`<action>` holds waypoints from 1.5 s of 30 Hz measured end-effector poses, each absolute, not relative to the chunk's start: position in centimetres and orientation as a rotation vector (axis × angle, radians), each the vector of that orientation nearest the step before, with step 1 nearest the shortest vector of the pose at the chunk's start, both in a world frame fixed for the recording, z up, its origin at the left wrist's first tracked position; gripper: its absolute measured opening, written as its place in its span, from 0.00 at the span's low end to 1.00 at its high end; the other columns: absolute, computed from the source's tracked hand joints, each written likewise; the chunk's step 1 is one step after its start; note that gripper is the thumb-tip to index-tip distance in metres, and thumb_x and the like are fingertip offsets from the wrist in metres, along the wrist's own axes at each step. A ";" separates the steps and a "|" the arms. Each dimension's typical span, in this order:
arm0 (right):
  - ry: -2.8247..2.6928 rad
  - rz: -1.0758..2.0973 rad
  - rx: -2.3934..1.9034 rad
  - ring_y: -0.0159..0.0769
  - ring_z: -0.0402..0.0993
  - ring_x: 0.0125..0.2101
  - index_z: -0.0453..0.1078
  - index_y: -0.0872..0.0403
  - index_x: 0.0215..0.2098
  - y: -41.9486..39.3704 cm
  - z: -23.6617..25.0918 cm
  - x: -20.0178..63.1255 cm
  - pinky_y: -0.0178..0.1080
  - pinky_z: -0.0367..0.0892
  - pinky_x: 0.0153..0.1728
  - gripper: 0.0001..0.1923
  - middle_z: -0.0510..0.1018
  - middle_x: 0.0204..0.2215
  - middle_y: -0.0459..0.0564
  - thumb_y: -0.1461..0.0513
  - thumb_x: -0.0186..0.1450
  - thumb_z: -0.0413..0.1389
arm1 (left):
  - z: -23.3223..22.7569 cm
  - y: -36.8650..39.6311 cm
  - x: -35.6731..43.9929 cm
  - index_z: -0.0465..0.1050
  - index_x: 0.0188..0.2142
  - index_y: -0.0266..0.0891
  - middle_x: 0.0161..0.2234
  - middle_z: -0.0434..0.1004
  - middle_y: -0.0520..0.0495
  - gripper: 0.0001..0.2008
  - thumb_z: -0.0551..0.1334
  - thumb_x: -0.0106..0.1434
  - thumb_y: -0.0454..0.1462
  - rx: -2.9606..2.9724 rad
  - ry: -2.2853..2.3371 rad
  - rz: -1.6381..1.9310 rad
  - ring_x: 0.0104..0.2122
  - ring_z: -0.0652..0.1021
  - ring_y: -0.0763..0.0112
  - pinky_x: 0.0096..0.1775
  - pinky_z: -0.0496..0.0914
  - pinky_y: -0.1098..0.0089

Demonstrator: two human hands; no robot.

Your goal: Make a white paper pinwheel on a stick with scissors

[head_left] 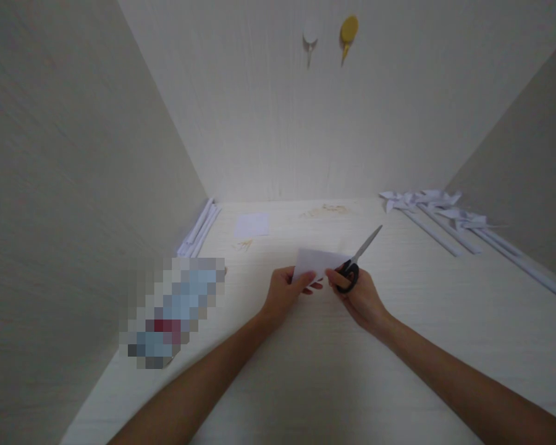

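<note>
A small white sheet of paper (312,262) is held up in front of me, just above the table. My left hand (285,289) grips its lower left part, thumb on top and fingers underneath. My right hand (359,300) has black-handled scissors (349,272) in its grasp, their blades together and pointing up and away to the right. Thumb and forefinger of that hand also seem to touch the paper's right side, though the handles partly cover this. Another white paper piece (252,225) lies flat on the table beyond my left hand.
Paper pinwheels (419,201) on rolled-paper sticks lie at the back right. Rolled paper tubes (199,228) rest by the left wall, near a pixelated object (180,315). Toothpicks (245,244) and scattered bits (328,210) lie farther back. A yellow hook (349,29) and a white hook (310,31) are on the wall.
</note>
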State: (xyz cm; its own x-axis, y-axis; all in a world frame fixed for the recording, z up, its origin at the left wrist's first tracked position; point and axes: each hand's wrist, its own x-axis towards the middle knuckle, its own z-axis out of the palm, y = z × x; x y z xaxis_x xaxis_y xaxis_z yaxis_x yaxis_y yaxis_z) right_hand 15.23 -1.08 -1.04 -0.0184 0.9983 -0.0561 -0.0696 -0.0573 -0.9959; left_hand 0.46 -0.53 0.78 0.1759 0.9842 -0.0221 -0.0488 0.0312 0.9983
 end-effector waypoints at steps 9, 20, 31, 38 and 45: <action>-1.335 1.643 -1.084 0.23 0.54 0.13 0.62 0.56 0.23 -0.6 0.7 17.1 0.31 0.45 0.13 0.21 0.66 0.16 0.44 0.45 0.54 0.50 | -0.2 1.1 -0.7 0.70 0.25 0.33 0.23 0.74 0.48 0.09 0.64 0.47 0.38 0.983 1.096 1.365 0.21 0.71 0.78 0.25 0.65 0.75; -1.984 1.427 -1.315 0.24 0.51 0.14 0.53 0.54 0.15 -0.8 0.9 18.4 0.31 0.46 0.15 0.20 0.56 0.11 0.39 0.50 0.54 0.53 | 0.1 1.2 -0.9 0.70 0.31 0.32 0.29 0.75 0.45 0.11 0.62 0.50 0.39 0.834 0.969 1.383 0.29 0.76 0.72 0.34 0.68 0.71; -2.027 1.408 -1.347 0.24 0.49 0.14 0.53 0.54 0.16 -0.8 0.8 18.3 0.31 0.44 0.15 0.19 0.54 0.12 0.38 0.50 0.53 0.53 | 0.4 0.8 -0.7 0.70 0.30 0.33 0.30 0.77 0.44 0.13 0.62 0.50 0.42 0.923 1.008 1.317 0.30 0.77 0.69 0.33 0.68 0.70; -2.046 1.389 -1.365 0.24 0.49 0.14 0.53 0.54 0.15 -0.8 0.7 18.4 0.31 0.44 0.15 0.20 0.54 0.11 0.38 0.50 0.53 0.53 | 0.4 0.8 -0.7 0.70 0.30 0.33 0.30 0.77 0.44 0.13 0.61 0.51 0.42 0.941 1.016 1.320 0.29 0.77 0.70 0.31 0.68 0.72; -2.088 1.310 -1.377 0.24 0.48 0.14 0.52 0.54 0.14 -0.9 0.9 18.3 0.31 0.44 0.15 0.21 0.53 0.12 0.38 0.50 0.53 0.53 | 0.4 0.9 -0.7 0.70 0.30 0.34 0.30 0.77 0.44 0.12 0.61 0.51 0.42 0.949 1.021 1.318 0.29 0.77 0.69 0.31 0.68 0.71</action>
